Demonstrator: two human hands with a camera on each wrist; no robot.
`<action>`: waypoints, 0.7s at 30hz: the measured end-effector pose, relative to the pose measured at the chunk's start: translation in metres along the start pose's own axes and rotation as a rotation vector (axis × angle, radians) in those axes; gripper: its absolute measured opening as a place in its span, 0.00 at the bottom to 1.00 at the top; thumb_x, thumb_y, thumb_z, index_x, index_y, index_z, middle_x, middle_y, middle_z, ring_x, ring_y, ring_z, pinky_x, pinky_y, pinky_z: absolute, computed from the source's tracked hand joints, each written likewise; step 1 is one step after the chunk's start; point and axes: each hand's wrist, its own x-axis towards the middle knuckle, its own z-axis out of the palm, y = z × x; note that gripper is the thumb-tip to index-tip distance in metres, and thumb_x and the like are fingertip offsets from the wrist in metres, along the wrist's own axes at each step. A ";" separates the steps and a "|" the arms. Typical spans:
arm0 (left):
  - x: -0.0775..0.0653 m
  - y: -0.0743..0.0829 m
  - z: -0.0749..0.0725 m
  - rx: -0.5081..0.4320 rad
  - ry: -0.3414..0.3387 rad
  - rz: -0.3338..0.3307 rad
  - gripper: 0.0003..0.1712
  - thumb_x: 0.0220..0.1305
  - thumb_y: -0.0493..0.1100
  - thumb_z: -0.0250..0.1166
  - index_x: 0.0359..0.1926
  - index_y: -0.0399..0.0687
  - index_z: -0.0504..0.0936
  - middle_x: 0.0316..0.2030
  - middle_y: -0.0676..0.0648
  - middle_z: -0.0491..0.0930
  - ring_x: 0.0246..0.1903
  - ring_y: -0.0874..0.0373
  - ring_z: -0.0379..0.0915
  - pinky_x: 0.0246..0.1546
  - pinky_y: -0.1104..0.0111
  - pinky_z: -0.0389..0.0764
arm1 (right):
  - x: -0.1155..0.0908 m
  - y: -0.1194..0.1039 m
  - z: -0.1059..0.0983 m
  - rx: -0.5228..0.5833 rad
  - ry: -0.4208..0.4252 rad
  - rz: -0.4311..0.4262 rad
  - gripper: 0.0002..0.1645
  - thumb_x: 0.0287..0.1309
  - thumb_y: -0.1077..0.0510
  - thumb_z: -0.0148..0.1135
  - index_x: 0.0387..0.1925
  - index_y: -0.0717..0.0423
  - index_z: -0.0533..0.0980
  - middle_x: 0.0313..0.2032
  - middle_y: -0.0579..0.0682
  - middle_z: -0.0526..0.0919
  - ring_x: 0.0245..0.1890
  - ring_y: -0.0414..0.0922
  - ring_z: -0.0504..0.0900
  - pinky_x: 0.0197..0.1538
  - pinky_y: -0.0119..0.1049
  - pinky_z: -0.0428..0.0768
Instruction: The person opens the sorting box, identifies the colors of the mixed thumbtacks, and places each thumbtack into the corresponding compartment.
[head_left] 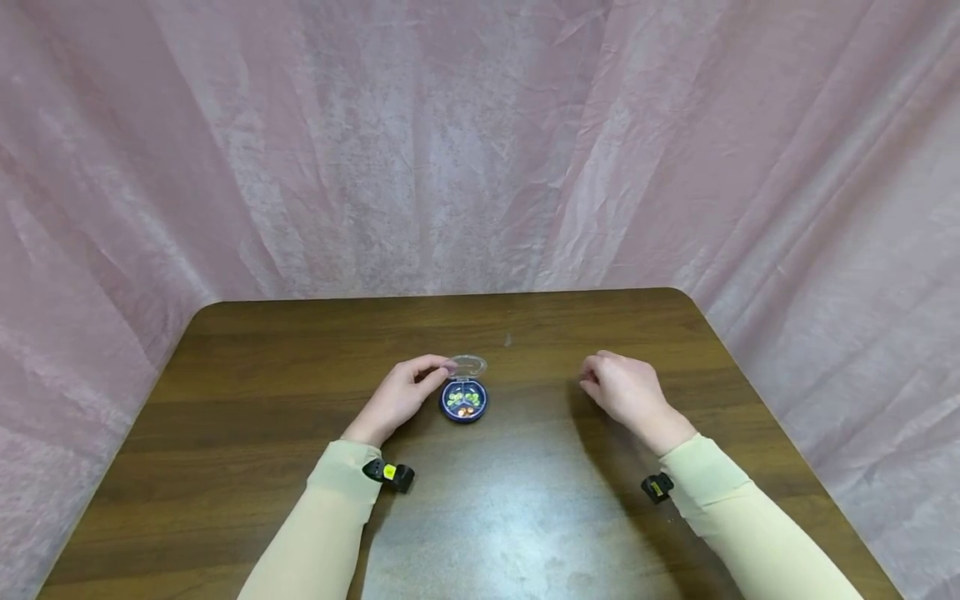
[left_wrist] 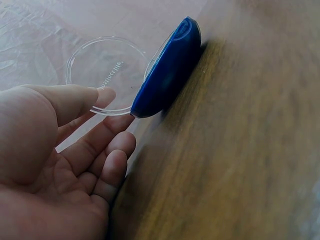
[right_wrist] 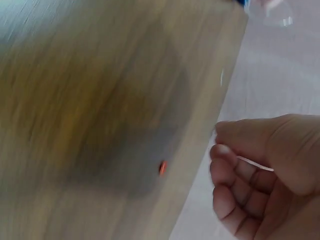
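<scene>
A round blue pill box (head_left: 463, 401) sits on the table with its clear lid (head_left: 467, 366) raised. Of its three compartments, the upper two hold small green pieces and the lower one orange pieces. My left hand (head_left: 401, 396) pinches the lid's edge between thumb and fingers; in the left wrist view the lid (left_wrist: 107, 75) shows white lettering. My right hand (head_left: 624, 390) is over the table's right side, fingers loosely curled. Nothing shows between its thumb and fingers in the right wrist view, where a small orange piece (right_wrist: 162, 167) appears against the table beside the fingertips.
The brown wooden table (head_left: 285, 358) has rounded far corners. Pink curtains (head_left: 450, 150) hang behind it and at both sides. A small pale mark (head_left: 508, 340) shows on the wood beyond the box. Each wrist wears a small black camera.
</scene>
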 end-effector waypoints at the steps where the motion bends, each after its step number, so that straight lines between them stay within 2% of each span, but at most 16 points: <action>1: 0.000 0.000 0.000 0.001 0.003 0.000 0.16 0.73 0.57 0.58 0.55 0.65 0.83 0.53 0.63 0.79 0.59 0.63 0.71 0.62 0.58 0.68 | -0.002 0.006 -0.002 -0.005 -0.018 0.028 0.04 0.52 0.56 0.71 0.29 0.44 0.82 0.26 0.38 0.77 0.26 0.39 0.78 0.28 0.44 0.76; 5: 0.000 -0.001 -0.001 0.004 0.006 -0.005 0.15 0.72 0.57 0.58 0.54 0.66 0.83 0.53 0.64 0.79 0.59 0.64 0.71 0.62 0.59 0.68 | -0.006 0.021 -0.008 -0.020 -0.091 0.100 0.06 0.51 0.56 0.72 0.27 0.44 0.80 0.26 0.40 0.78 0.27 0.42 0.78 0.29 0.46 0.76; 12: 0.000 -0.001 0.000 0.005 0.001 -0.002 0.16 0.72 0.59 0.58 0.54 0.66 0.84 0.52 0.64 0.80 0.58 0.64 0.71 0.61 0.59 0.68 | -0.007 0.031 -0.003 -0.022 -0.171 0.138 0.12 0.52 0.52 0.73 0.22 0.44 0.76 0.24 0.41 0.77 0.24 0.42 0.75 0.26 0.45 0.74; 21: 0.002 -0.003 0.001 0.001 0.002 0.001 0.17 0.72 0.58 0.58 0.55 0.63 0.83 0.52 0.63 0.80 0.59 0.64 0.71 0.62 0.60 0.67 | -0.008 0.036 0.004 -0.025 -0.188 0.141 0.13 0.54 0.54 0.70 0.20 0.43 0.74 0.22 0.41 0.75 0.24 0.42 0.74 0.26 0.44 0.73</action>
